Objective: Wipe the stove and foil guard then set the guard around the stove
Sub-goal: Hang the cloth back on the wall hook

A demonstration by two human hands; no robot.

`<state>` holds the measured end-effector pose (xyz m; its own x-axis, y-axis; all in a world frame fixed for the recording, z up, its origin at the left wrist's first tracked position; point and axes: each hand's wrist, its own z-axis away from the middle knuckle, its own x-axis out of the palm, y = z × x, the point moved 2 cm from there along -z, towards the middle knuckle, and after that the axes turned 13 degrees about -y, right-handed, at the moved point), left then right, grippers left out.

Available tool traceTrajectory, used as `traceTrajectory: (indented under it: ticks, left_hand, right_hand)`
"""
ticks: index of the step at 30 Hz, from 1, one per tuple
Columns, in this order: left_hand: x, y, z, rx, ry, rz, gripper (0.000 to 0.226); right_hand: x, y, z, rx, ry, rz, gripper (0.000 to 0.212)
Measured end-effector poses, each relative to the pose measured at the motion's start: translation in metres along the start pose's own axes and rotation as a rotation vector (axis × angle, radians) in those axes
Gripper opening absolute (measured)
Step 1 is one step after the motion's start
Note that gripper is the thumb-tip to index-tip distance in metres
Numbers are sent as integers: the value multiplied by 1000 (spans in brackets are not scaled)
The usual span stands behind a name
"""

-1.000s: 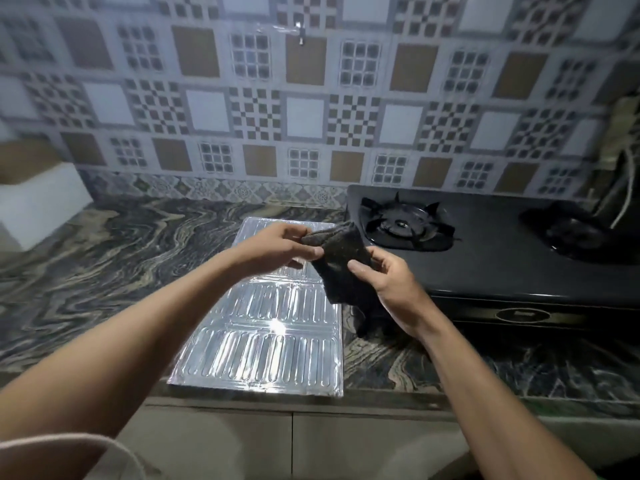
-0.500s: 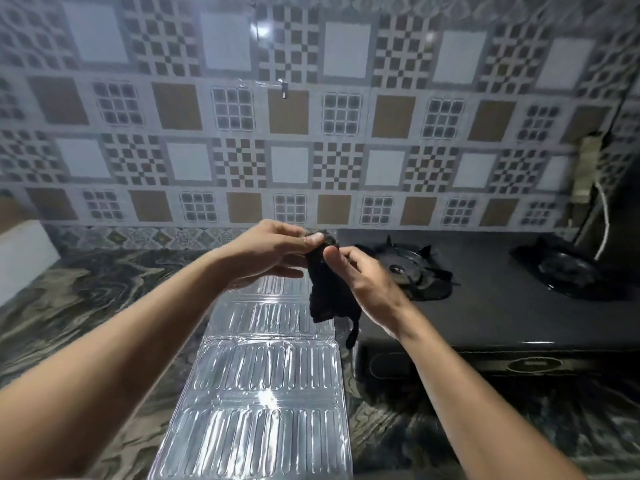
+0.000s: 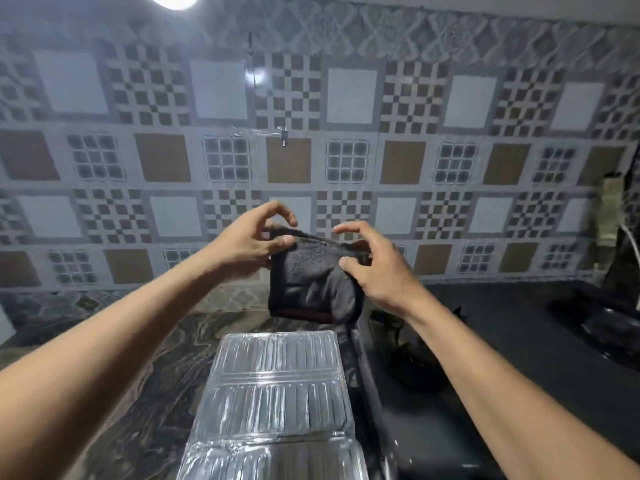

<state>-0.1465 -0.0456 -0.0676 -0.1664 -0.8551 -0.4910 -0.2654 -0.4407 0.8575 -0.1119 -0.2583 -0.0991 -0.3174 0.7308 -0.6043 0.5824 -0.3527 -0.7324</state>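
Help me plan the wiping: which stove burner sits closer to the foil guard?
The left burner, just right of the foil guard and below the right hand. The other burner sits at the stove's far right end.

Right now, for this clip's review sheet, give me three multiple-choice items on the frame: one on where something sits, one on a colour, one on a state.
1. Where does the foil guard lie?
A. Flat on the counter, left of the stove
B. Standing around the stove
C. Hung on the wall

2. What colour is the cloth?
A. White
B. Dark grey
C. Yellow

3. How is the cloth held?
A. Lying loose on the stove
B. In the right hand alone
C. Pinched at its top edge by the left hand and the right hand, in the air

Answers:
1 A: the ribbed panels lie flat on the marbled counter beside the stove's left edge.
2 B: it shows dark grey against the pale tiles.
3 C: both thumbs press its upper corners and it hangs clear of the counter.
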Motion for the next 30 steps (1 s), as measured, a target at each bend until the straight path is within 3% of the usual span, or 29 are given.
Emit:
traceTrajectory:
  ticks: [8, 11, 16, 19, 23, 26, 30]
  left_hand:
    - [-54, -1, -63, 97, 83, -169, 20]
    - [-78, -8, -89, 133, 140, -477, 27]
    - [-118, -12, -137, 231, 346, -849, 28]
    - [-143, -14, -169, 199, 452, -949, 21]
    - [-173, -15, -212, 127, 597, -776, 7]
    - [-184, -22, -229, -21, 633, -713, 24]
    - [-178, -35, -235, 7, 673, -724, 28]
  right_hand:
    - [-38, -1, -98, -72, -101, 261, 29]
    - [-49, 10, -137, -107, -155, 356, 38]
    - [-64, 18, -207, -226, -79, 435, 39]
    - [-70, 18, -255, -307, 22, 470, 39]
    - [-70, 19, -320, -384, 166, 576, 39]
    - [-67, 27, -354, -399, 201, 725, 41]
    - [-60, 51, -368, -415, 265, 840, 40]
